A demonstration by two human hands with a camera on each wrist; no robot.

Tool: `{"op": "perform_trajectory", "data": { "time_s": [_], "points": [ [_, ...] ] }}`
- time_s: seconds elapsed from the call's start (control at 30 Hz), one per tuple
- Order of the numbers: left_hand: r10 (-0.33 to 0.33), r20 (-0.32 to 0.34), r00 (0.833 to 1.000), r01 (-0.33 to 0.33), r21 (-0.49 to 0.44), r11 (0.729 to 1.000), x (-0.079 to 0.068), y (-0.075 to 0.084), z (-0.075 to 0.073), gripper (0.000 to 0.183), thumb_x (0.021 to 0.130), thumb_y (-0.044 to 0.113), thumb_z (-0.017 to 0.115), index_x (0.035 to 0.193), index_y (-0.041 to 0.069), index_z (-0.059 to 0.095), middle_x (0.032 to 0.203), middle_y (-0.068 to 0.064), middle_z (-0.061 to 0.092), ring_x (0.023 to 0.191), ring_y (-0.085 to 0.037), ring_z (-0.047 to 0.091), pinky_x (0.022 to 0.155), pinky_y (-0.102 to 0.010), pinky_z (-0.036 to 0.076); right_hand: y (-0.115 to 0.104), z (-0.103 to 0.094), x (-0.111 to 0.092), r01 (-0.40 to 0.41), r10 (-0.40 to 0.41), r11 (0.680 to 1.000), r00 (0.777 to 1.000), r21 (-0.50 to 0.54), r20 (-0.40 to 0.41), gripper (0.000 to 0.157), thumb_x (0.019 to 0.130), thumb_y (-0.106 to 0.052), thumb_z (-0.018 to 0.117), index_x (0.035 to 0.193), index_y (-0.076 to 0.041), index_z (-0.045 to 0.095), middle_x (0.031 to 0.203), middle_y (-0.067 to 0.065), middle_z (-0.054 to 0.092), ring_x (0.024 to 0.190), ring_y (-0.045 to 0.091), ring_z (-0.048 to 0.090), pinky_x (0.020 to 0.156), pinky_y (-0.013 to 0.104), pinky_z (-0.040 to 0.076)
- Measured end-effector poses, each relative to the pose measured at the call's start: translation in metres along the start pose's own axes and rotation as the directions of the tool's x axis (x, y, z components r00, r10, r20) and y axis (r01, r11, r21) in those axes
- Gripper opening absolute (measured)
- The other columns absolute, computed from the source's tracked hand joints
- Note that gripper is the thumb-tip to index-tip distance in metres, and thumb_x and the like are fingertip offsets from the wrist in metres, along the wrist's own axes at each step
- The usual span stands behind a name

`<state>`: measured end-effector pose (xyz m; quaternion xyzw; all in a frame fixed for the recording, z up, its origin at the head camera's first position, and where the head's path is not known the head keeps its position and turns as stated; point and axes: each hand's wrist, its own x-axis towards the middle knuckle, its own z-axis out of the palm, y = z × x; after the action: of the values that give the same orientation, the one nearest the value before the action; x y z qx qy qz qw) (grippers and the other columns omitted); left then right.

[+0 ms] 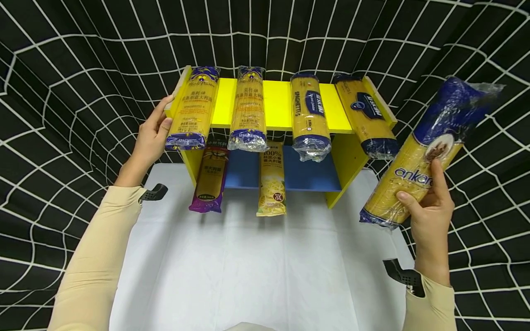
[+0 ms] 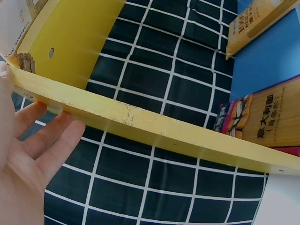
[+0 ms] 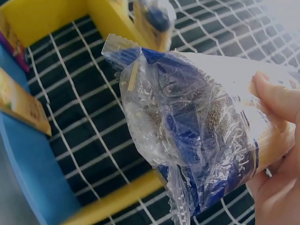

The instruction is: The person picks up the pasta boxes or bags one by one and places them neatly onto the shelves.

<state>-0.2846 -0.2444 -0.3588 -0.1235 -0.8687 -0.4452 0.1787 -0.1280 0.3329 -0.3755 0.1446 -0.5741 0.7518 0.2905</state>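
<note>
My right hand [image 1: 432, 209] grips a spaghetti packet [image 1: 428, 151] with "ankara" lettering and blue ends, holding it tilted in the air to the right of the shelf. In the right wrist view, the packet's crinkled blue and clear end [image 3: 187, 122] faces the camera, thumb on one side. My left hand [image 1: 151, 135] holds the upper left side of the yellow shelf [image 1: 277, 108], with fingers along the outside of the side panel [image 2: 126, 115] in the left wrist view. Right beside that hand lies a spaghetti packet [image 1: 193, 108] on the top board.
Three more spaghetti packets, one in the middle [image 1: 248, 108] and two at right [image 1: 310, 110] [image 1: 364, 115], lie on the top board. Below, a purple-ended packet [image 1: 210, 177] and a yellow packet [image 1: 272, 179] overhang the blue board [image 1: 242, 174]. White cloth [image 1: 256, 262] covers the table; black grid cloth [image 1: 219, 23] surrounds it.
</note>
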Motion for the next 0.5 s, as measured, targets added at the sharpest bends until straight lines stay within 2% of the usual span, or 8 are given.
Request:
{"op": "perform_trajectory", "data": {
  "time_s": [0.23, 0.43, 0.5],
  "points": [
    [-0.003, 0.0, 1.0, 0.003, 0.002, 1.0, 0.0, 0.001, -0.001, 0.05, 0.105, 0.038, 0.041, 0.152, 0.05, 0.027, 0.143, -0.014, 0.056, 0.083, -0.001, 0.055, 0.069, -0.006, 0.046, 0.004, 0.02, -0.007, -0.03, 0.036, 0.998, 0.991, -0.05, 0.126, 0.084, 0.078, 0.03, 0.06, 0.151, -0.008, 0.041, 0.137, 0.013, 0.06, 0.114, 0.018, 0.066, 0.087, 0.021, 0.057],
    [0.001, 0.001, 1.0, -0.001, -0.004, 1.0, -0.001, 0.0, -0.001, 0.051, 0.105, 0.036, 0.042, 0.152, 0.049, 0.028, 0.143, -0.015, 0.057, 0.082, -0.001, 0.056, 0.069, -0.007, 0.046, 0.012, 0.037, -0.01, -0.015, 0.031, 0.998, 0.969, -0.066, 0.246, 0.084, 0.078, 0.025, 0.065, 0.151, -0.009, 0.041, 0.137, 0.008, 0.062, 0.112, 0.014, 0.068, 0.086, 0.02, 0.057],
    [0.003, -0.003, 1.0, -0.003, 0.002, 1.0, -0.001, -0.001, 0.0, 0.051, 0.105, 0.037, 0.041, 0.152, 0.049, 0.028, 0.143, -0.015, 0.057, 0.083, -0.001, 0.056, 0.069, -0.006, 0.046, 0.014, 0.043, -0.012, -0.019, 0.047, 0.994, 0.96, -0.104, 0.276, 0.084, 0.078, 0.022, 0.068, 0.151, -0.01, 0.04, 0.136, 0.005, 0.063, 0.11, 0.011, 0.069, 0.085, 0.019, 0.057]
  ]
}}
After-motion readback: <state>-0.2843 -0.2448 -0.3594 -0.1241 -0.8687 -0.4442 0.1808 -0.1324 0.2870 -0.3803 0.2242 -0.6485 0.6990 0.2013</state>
